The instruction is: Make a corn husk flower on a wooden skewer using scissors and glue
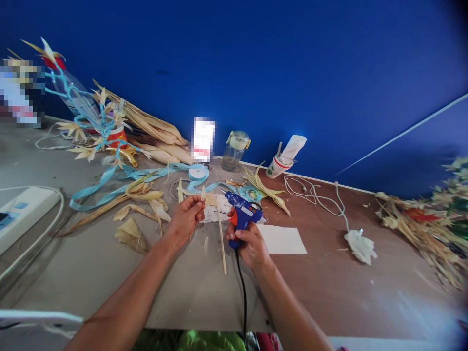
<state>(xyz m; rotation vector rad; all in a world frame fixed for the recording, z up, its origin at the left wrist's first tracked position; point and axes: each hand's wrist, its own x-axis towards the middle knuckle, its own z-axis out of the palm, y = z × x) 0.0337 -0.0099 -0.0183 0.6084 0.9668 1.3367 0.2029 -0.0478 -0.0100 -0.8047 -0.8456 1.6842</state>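
Glue gun (244, 208), in the head view, is held up over the table (190, 297), its handle wrapped by the right hand (256, 246), with the nozzle (224, 194) angled up toward the left hand (186, 217). The left hand is closed as well, thumb and fingertips pinching what looks like a small pale husk piece (204, 193), partly hidden by the fingers. The hands are apart; nozzle and husk piece are near each other, with no contact to be seen. Whether the trigger is being pressed, I cannot tell.

To work well here, I would pinch the husk piece by its edge so the fingertips stay clear of a tip that is probably hot, bring the nozzle close, and squeeze out only a small bead, since thin husk may warp under too much. Leave the black cord (243, 287) slack, and mind the thin stick (222, 243) between the hands and the blue ribbon (91, 201) farther left, where stray glue could catch
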